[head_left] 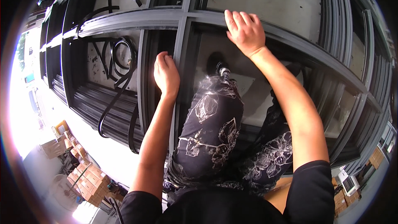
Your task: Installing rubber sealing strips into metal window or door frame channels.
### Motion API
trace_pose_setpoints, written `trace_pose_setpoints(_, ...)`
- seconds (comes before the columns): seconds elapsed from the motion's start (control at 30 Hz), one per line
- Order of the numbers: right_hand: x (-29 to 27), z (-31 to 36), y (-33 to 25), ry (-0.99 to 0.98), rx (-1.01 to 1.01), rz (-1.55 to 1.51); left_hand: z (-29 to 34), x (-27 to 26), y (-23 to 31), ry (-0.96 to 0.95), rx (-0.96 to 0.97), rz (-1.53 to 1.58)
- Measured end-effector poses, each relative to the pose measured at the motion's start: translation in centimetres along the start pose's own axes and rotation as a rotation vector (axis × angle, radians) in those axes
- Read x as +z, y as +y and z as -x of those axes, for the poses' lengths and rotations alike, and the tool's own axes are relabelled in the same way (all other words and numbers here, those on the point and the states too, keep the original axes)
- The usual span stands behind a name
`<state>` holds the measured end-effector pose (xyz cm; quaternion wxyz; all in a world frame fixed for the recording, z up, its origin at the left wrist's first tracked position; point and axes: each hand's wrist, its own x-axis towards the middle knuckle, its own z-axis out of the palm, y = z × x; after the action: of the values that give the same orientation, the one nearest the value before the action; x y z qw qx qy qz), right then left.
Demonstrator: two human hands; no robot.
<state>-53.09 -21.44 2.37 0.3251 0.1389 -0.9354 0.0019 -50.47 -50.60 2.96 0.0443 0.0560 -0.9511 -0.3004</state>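
Note:
Large dark grey metal frames, like window frames, lie stacked in front of me. My right hand is closed with its fingers curled over the long cross bar, right of where it meets an upright bar. Beside that upright bar, overlapping its left edge, is my left hand. Its fingers are curled and pressed together; whether they grip the bar or something else is hidden. My legs, in dark patterned trousers, stand within a frame opening, one shoe showing on a pale surface.
Loops of black flexible strip hang across the left frame opening. More dark profiles lie stacked there, and others stand at the far right. Cardboard boxes are piled at lower left. Bright light washes out the left side.

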Motion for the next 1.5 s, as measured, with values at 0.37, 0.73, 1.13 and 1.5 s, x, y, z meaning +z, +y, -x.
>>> trace_pose_setpoints(0.37,0.6,-1.2,-0.7,-0.066,-0.025,0.019,0.1,-0.4,1.8,-0.007,0.064,-0.126)
trace_pose_setpoints(0.73,0.1,-0.7,-1.1,-0.095,-0.048,0.048,-0.2,0.1,0.8,0.04,0.05,-0.174)
trace_pose_setpoints(1.13,-1.4,1.7,0.9,-0.16,0.017,0.122,0.0,-0.1,1.6,0.022,0.015,-0.176)
trace_pose_setpoints(1.5,-1.9,4.1,3.1,-0.133,0.038,0.106,-0.3,0.3,0.7,0.031,0.009,-0.186)
